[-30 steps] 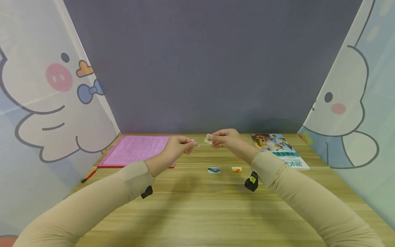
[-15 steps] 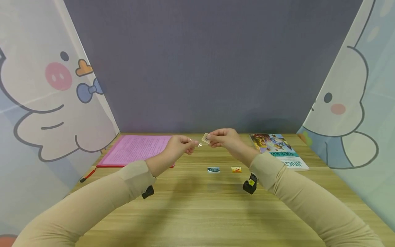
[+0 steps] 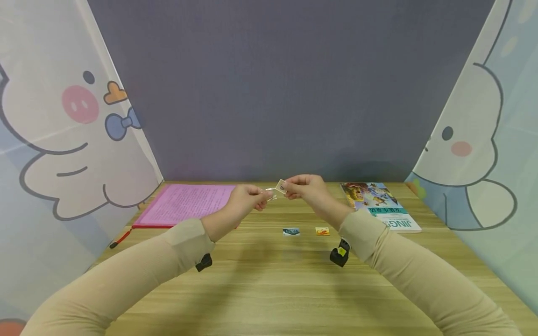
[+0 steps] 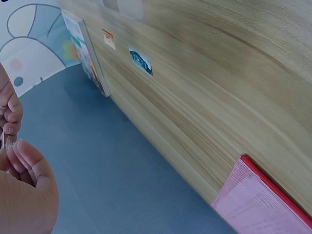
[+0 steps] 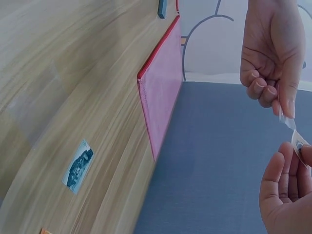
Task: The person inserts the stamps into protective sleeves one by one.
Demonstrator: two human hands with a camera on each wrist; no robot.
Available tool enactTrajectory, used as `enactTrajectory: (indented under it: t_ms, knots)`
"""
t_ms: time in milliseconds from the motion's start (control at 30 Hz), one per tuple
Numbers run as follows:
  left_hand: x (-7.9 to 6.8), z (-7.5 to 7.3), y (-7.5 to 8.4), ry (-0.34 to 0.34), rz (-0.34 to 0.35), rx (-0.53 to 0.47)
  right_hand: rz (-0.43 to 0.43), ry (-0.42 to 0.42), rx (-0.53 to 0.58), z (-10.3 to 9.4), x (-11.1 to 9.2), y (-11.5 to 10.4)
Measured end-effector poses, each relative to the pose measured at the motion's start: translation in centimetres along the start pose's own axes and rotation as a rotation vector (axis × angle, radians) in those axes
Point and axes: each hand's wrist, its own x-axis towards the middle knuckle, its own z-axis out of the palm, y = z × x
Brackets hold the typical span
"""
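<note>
Above the far part of the table, my left hand (image 3: 250, 198) pinches a small piece of clear plastic (image 5: 286, 120) between thumb and fingers. Facing it, my right hand (image 3: 308, 189) pinches a small pale stamp (image 3: 279, 186) with a dark round print, held tilted with one corner up. The stamp's left edge meets the free end of the plastic; whether it is inside cannot be told. In the left wrist view the hands partly hide both. Below on the table lie a blue stamp (image 3: 291, 231) and a yellow-orange stamp (image 3: 322, 231), apart from each other.
A pink mesh zip pouch (image 3: 185, 205) with a red edge and pull cord (image 3: 122, 239) lies at the back left. A picture book (image 3: 380, 205) lies at the back right. A faint clear sheet (image 5: 39, 107) lies on the wood. A grey panel (image 3: 277, 93) stands behind.
The clear plastic has moved slightly right and shows more beyond my left fingers. The stamp in my right hand has come left and up a little, closing the gap between them.
</note>
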Motion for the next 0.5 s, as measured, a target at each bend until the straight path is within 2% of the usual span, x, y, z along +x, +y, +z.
enactTrajectory:
  t_ms: [167, 500]
  knots:
    - [-0.13, 0.01, 0.09, 0.002, -0.011, -0.006, -0.008, 0.009, -0.007, 0.1, -0.21, -0.03]
    - [-0.13, 0.19, 0.17, 0.003, 0.019, -0.016, 0.004, 0.005, -0.014, 0.03, -0.45, 0.07]
